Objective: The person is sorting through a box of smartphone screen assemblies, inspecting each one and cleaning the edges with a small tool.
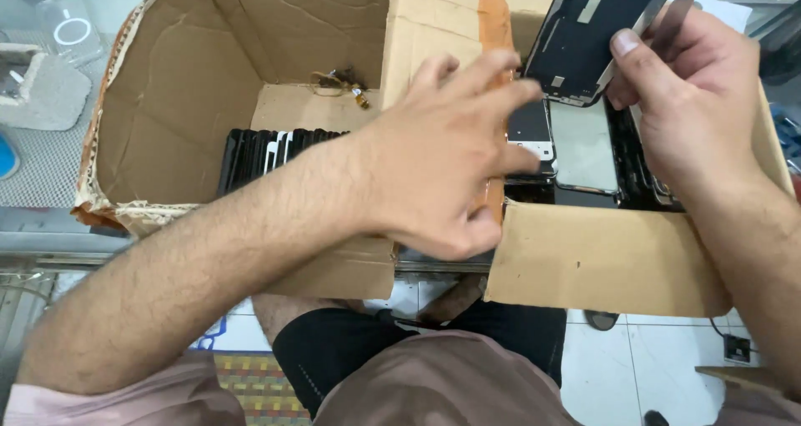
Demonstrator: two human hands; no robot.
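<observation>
Phone screen panel (588,34): black, thin, rigid; held tilted above the right cardboard box (609,263), pinched at its edge by the right hand (692,100). Judged light, brittle, slippery; best gripped by the edges. Left hand (442,155): fingers spread, empty, over the loose screens (576,142). Left cardboard box (167,100): upright row of screens (267,155).

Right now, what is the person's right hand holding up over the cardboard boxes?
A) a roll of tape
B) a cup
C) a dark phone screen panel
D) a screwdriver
C: the right hand grips a flat dark screen panel by its edge above the right-hand cardboard box.
</observation>
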